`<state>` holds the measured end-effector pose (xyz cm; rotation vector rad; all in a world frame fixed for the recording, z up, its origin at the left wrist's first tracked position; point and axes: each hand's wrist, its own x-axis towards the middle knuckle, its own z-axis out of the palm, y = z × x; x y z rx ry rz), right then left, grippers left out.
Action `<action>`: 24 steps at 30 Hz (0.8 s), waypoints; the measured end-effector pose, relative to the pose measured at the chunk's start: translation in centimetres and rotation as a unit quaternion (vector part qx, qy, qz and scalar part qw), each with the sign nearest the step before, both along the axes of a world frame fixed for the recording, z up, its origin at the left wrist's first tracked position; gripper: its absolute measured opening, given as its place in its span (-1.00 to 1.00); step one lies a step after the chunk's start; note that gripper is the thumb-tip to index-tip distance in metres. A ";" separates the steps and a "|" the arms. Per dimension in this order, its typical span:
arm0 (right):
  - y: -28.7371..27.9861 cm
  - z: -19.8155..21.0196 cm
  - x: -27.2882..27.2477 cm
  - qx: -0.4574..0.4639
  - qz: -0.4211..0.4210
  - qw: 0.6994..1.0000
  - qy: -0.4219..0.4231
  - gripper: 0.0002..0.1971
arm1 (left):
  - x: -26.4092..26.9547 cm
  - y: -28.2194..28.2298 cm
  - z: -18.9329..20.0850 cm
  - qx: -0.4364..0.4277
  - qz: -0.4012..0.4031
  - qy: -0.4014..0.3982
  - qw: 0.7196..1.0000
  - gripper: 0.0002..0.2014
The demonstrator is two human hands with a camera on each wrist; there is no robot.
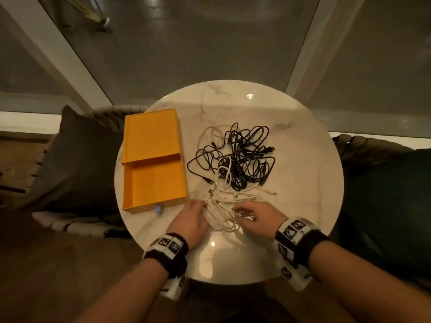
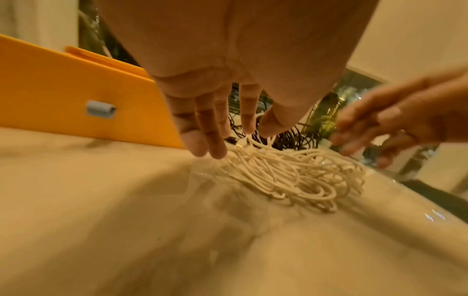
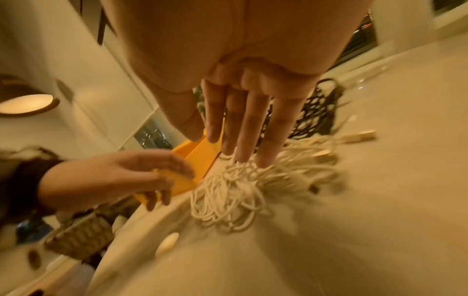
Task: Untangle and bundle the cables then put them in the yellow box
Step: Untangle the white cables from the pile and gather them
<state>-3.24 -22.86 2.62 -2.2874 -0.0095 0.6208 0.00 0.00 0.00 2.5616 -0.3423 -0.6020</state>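
Both hands work the near edge of the white cables (image 1: 221, 215); the left hand (image 1: 190, 220) comes in from the box side with fingers nearly straight and slightly spread, and in the left wrist view its fingertips (image 2: 217, 152) just reach the edge strands, pinching nothing that I can see; the right hand (image 1: 255, 217) hovers over the other side of the same heap, its fingers (image 3: 243, 140) long and close together, tips touching or nearly touching the top loops; whether a strand is caught under them I cannot tell. Judging by this, the hands flank the white heap to gather it or find a free end, so the untangling looks barely begun.

White cables lie in a loose coil at the near rim of the table (image 1: 303, 159), between the hands; their far strands run up into the black cables (image 1: 242, 157), a bigger knot toward the middle; several plugs stick out around it. That overlap is likely the main snag, since lifting the white heap would probably drag black loops with it.

Left of the cables sits the yellow box (image 1: 154, 183), open, nothing visible inside, with its lid (image 1: 151, 134) lying just beyond and overlapping its far edge; a small grey tab (image 2: 100, 109) shows on its near wall; the way to it looks unobstructed.
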 end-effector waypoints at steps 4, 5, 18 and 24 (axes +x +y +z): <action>4.1 -1.3 1.0 -0.096 0.049 0.994 0.016 -0.48 | 1.5 -0.4 -1.1 0.074 -0.039 0.030 0.996 -0.51; 4.6 -1.8 1.2 -0.119 0.045 0.992 0.010 -0.47 | 1.8 -0.4 -1.4 0.094 -0.052 0.030 0.994 -0.52; 5.4 -1.3 2.0 -0.112 -0.198 0.974 0.005 -0.83 | 3.9 2.0 -2.4 0.153 -0.169 0.009 0.974 -0.66; 3.1 0.0 2.3 -0.034 -0.314 0.947 -0.061 -0.90 | 5.1 1.6 -1.5 0.144 -0.167 0.022 0.975 -0.68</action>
